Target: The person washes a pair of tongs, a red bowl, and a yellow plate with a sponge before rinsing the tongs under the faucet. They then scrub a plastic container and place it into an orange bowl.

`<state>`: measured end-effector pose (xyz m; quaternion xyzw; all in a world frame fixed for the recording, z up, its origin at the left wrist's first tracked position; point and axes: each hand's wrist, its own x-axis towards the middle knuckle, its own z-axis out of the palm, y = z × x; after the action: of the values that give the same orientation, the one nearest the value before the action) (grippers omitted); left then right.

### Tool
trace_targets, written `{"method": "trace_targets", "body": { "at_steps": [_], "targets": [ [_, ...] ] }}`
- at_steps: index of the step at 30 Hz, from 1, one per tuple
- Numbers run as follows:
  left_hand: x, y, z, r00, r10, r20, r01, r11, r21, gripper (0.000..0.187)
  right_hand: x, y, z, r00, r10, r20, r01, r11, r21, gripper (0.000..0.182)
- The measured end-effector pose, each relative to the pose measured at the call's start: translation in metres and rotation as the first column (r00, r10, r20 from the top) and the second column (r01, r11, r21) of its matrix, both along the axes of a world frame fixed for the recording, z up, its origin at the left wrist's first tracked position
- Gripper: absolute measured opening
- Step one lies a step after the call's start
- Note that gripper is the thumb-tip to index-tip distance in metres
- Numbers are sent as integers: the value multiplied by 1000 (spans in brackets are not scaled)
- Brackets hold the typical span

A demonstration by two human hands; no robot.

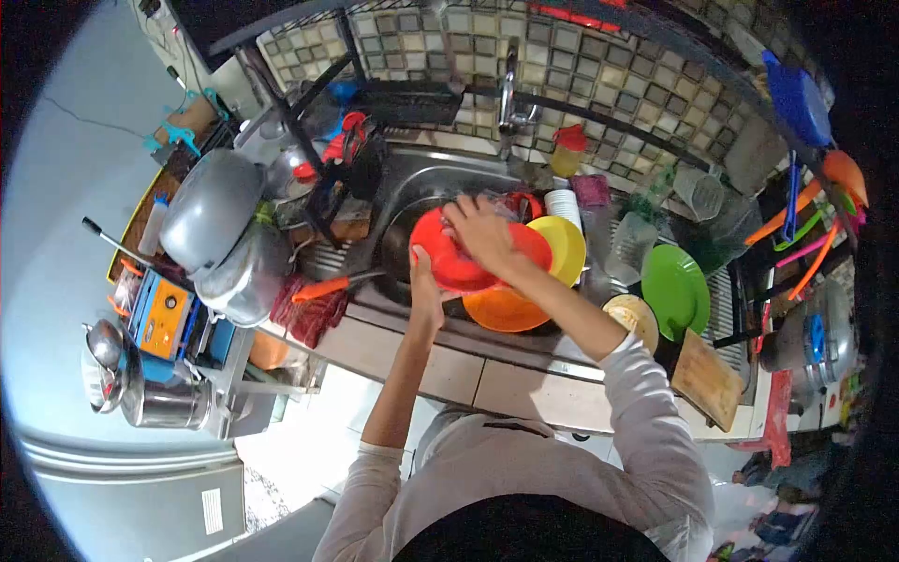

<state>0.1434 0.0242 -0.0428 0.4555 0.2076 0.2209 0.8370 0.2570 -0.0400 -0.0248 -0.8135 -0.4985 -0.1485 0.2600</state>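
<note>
one round red plastic dish [431, 239] is over the steel sink [426, 173], held by the left hand [424, 284] — best steadied against even pressure; the right hand's [482, 242] grip i cannot tell.

"Any text on your end?"
"None I can read from here."
"Orange panel [161, 318], left side?"
"I get a round dial, no legible numbers or brand."
"White rectangle [212, 511], lower left?"
"Fine lines across it, too small for me to read as words."
"Bottle with the red cap [567, 157], behind the sink?"
"No label I can make out."
"Blue patch [817, 339] on the clear container, right?"
"Too small, can't tell if it's print."
"Red strip [581, 16], top edge?"
"Cut off by dark. I can't read anything on it."
"Logging: no readable text, signs or numbers."
</note>
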Motion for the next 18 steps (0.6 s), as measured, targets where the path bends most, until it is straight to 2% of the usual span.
{"method": "trace_targets", "body": {
  "at_steps": [1,2,3,5,6,7,8,9,11,15,17,18],
  "targets": [
    [-7,4,6,995,47,-85,-47,999,6,63,0,-8,-1,992,-9,129,9,1000,4,24],
    [-19,7,12,999,39,8,-39,995,89,63,0,-12,-1,965,-21,260,18,1000,11,26],
    [-25,16,3,999,48,5,-48,995,86,63,-5,-16,-3,966,-11,257,9,1000,8,26],
    [-34,29,-1,997,-27,71,21,997,81,69,-20,-26,0,981,-117,154,133,987,-95,24],
    [-47,30,-4,1000,28,8,-28,999,21,67,-14,-31,-6,982,-114,151,130,987,-98,24],
    [-59,35,-9,1000,31,5,-31,999,20,67,-2,-39,-15,981,42,-188,-58,995,-83,24],
    [-72,44,-15,997,45,-64,-41,997,66,64,7,-47,-15,845,197,-497,-231,973,-7,24],
    [-85,53,-19,990,64,-129,-50,992,112,60,12,-56,-17,847,202,-491,-236,972,-7,24],
    [-112,67,-26,997,32,-75,-27,997,73,53,13,-75,-13,800,136,-584,-136,990,44,26],
    [-160,94,-52,976,106,-190,-99,994,44,42,34,-99,-29,778,216,-590,-179,976,121,21],
    [-168,101,-60,956,132,-261,-71,971,229,37,35,-103,-22,735,-11,-678,-72,993,-94,17],
    [-172,101,-65,944,183,-275,-102,953,284,35,32,-103,-18,752,-128,-646,-34,972,-232,14]
  ]
}}
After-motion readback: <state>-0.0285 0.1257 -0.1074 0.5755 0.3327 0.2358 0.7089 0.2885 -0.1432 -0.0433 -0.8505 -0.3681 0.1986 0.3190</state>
